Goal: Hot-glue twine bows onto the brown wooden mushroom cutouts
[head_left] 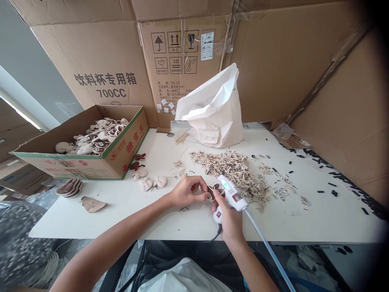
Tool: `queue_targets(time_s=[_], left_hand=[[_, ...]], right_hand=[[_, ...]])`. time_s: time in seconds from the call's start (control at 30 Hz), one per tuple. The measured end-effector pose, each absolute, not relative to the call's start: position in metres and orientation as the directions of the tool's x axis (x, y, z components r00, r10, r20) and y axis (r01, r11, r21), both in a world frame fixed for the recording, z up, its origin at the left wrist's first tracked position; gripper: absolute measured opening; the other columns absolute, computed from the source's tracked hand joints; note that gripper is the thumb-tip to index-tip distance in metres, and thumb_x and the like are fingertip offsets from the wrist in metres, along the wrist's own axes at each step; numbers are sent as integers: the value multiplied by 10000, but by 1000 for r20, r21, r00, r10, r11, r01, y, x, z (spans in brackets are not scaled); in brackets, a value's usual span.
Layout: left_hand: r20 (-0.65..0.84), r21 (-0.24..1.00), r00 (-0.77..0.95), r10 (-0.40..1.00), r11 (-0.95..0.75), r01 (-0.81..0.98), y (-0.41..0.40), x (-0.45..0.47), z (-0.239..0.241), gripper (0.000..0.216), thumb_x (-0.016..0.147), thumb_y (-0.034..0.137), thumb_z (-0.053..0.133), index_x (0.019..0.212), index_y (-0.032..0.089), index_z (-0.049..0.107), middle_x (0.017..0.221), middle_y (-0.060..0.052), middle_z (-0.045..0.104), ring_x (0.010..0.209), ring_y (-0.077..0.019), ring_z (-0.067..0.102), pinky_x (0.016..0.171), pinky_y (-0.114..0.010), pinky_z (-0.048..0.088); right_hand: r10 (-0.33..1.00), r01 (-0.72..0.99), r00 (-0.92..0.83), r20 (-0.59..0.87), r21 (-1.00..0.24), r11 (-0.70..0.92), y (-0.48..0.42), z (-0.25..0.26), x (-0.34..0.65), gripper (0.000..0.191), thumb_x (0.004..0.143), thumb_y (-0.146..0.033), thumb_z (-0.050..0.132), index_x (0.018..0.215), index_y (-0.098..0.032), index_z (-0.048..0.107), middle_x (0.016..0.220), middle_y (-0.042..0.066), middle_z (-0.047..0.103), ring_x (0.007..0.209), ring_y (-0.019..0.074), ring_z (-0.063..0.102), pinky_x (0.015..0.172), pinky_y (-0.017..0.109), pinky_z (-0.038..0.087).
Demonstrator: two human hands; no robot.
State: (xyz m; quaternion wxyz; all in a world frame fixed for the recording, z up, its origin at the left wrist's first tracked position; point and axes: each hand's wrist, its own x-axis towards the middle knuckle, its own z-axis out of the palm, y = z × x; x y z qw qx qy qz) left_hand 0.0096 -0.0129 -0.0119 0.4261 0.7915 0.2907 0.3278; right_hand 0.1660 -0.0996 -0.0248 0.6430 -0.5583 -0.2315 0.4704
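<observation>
- Over the tabletop (121,217), a small brown piece (210,196) sits between the left hand (189,190) and right hand (230,219); a loosened pinch could drop it.
- The glue gun (232,192) (nozzle hard to make out) might smear glue or burn skin if tilted.
- Left thumb and forefinger pinch the piece.
- Right hand wraps the gun, thumb at the piece; forearms (121,235) angle inward.

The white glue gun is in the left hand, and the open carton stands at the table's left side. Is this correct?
Not quite: the head view shows the white glue gun in the right hand. The open carton stands as you say.
</observation>
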Motion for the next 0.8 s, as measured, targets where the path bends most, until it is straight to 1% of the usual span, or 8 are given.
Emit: queue_targets(time_s=[0.07, 0.17, 0.33, 0.43, 0.63, 0.8], left_hand=[[257, 868, 613, 747, -457, 194, -13, 10, -13, 173, 886, 313, 722, 903, 153, 659, 594, 65, 502, 527, -72, 387, 547, -211, 330], [249, 865, 603, 758, -454, 214, -12, 8, -14, 205, 919, 354, 690, 916, 157, 632, 568, 76, 465, 513, -78, 388, 536, -219, 311], [219, 834, 652, 726, -486, 260, -10, 6, -13, 228, 952, 341, 627, 844, 146, 673, 578, 52, 474, 535, -84, 388, 549, -232, 294], [198, 825, 690, 696, -499, 266, -10, 7, -11, 238, 940, 314, 630, 781, 140, 664, 588, 43, 483, 551, -83, 397, 557, -230, 302], [136, 864, 751, 647, -448, 229, -11, 9, -11, 316, 965, 423, 629, 845, 135, 674, 592, 43, 489, 540, -83, 402, 529, -221, 307], [145, 874, 756, 638, -440, 204, -11, 10, -10, 344, 976, 438, 622, 834, 129, 670, 590, 45, 471, 540, -79, 379, 524, -221, 294]], right_hand=[[867, -356, 442, -232, -932, -68, -99, -26, 167, 503, 665, -520, 941, 964, -168, 742, 492, -42, 571, 433, 120, 483, 411, 215, 381], [866, -364, 448, -221, -930, -49, -98, -26, 166, 468, 677, -508, 936, 932, -174, 732, 484, -43, 570, 431, 115, 478, 416, 209, 377], [856, -378, 467, -221, -925, -32, -96, -28, 166, 457, 659, -498, 949, 876, -177, 707, 473, -34, 575, 431, 114, 479, 412, 203, 366], [853, -377, 471, -223, -925, -34, -96, -30, 167, 452, 661, -491, 949, 876, -177, 705, 474, -34, 573, 432, 116, 476, 411, 207, 362], [853, -390, 465, -235, -920, -41, -97, -28, 167, 441, 667, -475, 948, 887, -176, 710, 485, -29, 581, 450, 123, 490, 418, 211, 368], [856, -386, 460, -234, -921, -45, -97, -27, 166, 430, 677, -481, 941, 869, -181, 701, 482, -32, 576, 451, 123, 494, 423, 212, 376]])
